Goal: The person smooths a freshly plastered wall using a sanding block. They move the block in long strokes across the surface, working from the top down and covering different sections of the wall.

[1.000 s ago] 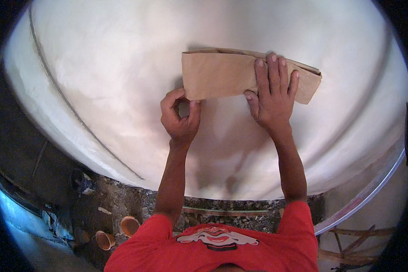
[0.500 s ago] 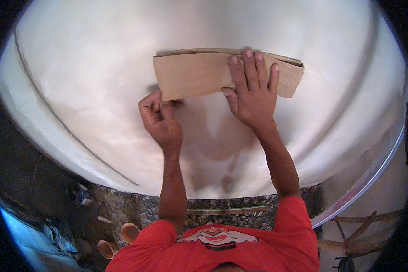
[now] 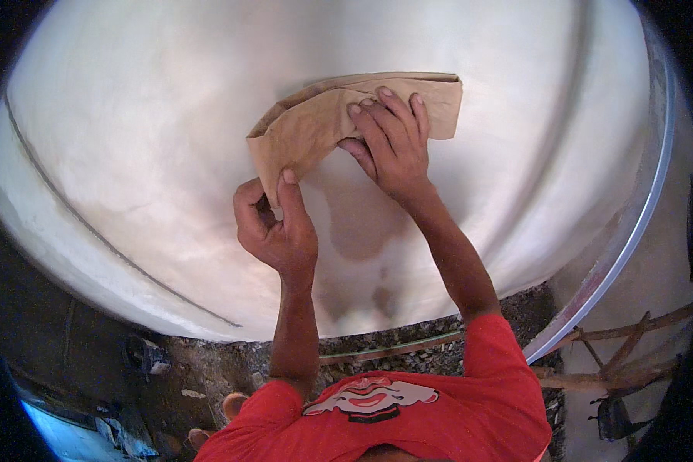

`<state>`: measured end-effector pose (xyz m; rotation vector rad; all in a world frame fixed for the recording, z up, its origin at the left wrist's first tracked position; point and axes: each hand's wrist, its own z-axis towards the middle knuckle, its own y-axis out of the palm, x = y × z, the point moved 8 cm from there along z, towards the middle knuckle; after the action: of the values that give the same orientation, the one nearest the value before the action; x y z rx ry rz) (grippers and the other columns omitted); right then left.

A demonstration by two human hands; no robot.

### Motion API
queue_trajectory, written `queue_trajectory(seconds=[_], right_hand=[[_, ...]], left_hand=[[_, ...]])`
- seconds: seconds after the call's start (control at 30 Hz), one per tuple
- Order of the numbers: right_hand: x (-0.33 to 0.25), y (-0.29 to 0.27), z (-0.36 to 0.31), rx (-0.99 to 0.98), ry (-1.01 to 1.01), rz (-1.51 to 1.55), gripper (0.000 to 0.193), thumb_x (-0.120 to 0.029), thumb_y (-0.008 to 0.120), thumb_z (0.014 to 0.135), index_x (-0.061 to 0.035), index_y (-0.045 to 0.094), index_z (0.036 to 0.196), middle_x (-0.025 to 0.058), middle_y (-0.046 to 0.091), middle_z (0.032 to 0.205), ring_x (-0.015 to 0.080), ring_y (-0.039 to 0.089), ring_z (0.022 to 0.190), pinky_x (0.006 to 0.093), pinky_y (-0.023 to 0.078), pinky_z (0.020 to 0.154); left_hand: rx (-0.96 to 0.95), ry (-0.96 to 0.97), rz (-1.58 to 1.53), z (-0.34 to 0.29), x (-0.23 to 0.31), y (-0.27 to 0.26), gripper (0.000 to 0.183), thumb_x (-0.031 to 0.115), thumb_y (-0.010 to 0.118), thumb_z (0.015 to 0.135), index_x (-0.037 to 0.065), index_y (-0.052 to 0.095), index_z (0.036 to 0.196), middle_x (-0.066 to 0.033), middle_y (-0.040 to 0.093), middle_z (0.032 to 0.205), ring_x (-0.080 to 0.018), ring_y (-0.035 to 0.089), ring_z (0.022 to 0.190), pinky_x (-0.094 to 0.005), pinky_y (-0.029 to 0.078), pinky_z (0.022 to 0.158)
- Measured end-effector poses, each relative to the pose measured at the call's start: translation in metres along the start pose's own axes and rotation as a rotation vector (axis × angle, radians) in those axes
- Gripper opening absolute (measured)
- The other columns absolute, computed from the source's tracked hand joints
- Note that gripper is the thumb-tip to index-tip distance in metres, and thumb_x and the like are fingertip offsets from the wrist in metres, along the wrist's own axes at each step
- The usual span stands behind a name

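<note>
A long folded brown sheet, like paper or cloth, lies against a broad white surface. It bends downward at its left end, and its layers part slightly along the upper edge. At the lower left corner my left hand pinches the sheet between thumb and curled fingers. My right hand grips its middle, fingers across the front and thumb at the lower edge, partly hidden. The right end of the sheet sticks out past my fingers.
Thin dark lines cross the white surface on the left. A pale pipe-like strip curves along the right. Below lie gravelly ground, a green-brown strip, terracotta-coloured pots at lower left and wooden poles at lower right.
The sheet's left end has bent downward, with my left hand lower on its corner. My right hand has shifted left, its fingers more curled on the sheet. The view has shifted slightly.
</note>
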<state>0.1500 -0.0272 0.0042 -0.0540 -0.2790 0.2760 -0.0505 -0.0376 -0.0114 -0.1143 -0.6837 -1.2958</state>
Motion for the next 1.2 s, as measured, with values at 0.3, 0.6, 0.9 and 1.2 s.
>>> queue_trajectory(seconds=[0.3, 0.6, 0.9, 1.2], right_hand=[[-0.006, -0.004, -0.018, -0.248, 0.374, 0.229, 0.076, -0.030, 0.078, 0.088, -0.0088, 0.043, 0.152, 0.0144, 0.042, 0.158, 0.0315, 0.035, 0.151, 0.0562, 0.024, 0.122], [0.002, 0.002, -0.042, 0.132, 0.639, 0.705, 0.045, -0.024, 0.067, 0.100, -0.0006, 0.055, 0.137, 0.0178, 0.057, 0.139, 0.0273, 0.052, 0.130, 0.0402, 0.039, 0.111], [0.003, -0.003, -0.051, 0.197, 0.881, 0.719, 0.020, -0.009, 0.070, 0.097, 0.0057, 0.071, 0.111, 0.0123, 0.076, 0.103, 0.0114, 0.068, 0.089, 0.0296, 0.054, 0.078], [0.008, -0.014, -0.056, 0.807, 0.972, 1.140, 0.041, -0.006, 0.068, 0.098, 0.0032, 0.049, 0.134, 0.0110, 0.066, 0.120, 0.0154, 0.063, 0.108, 0.0307, 0.051, 0.092]], left_hand=[[-0.461, 0.423, -0.001, -0.053, 0.079, 0.073, 0.037, 0.018, 0.081, 0.082, 0.003, 0.062, 0.110, -0.0221, 0.055, 0.132, -0.0392, 0.054, 0.131, -0.0528, 0.046, 0.106], [-0.871, 0.339, 0.046, 0.034, 0.078, 0.111, 0.046, 0.031, 0.072, 0.094, 0.006, 0.059, 0.131, -0.0158, 0.060, 0.131, -0.0294, 0.061, 0.114, -0.0391, 0.052, 0.091], [-1.148, 0.433, 0.239, 0.057, 0.056, 0.142, 0.037, 0.034, 0.080, 0.088, 0.003, 0.065, 0.102, -0.0084, 0.060, 0.096, -0.0243, 0.062, 0.079, -0.0371, 0.053, 0.070], [-1.028, 0.725, 0.636, 0.044, 0.055, 0.153, 0.048, 0.048, 0.073, 0.090, 0.002, 0.063, 0.102, -0.0176, 0.063, 0.112, -0.0390, 0.066, 0.100, -0.0481, 0.056, 0.080]])
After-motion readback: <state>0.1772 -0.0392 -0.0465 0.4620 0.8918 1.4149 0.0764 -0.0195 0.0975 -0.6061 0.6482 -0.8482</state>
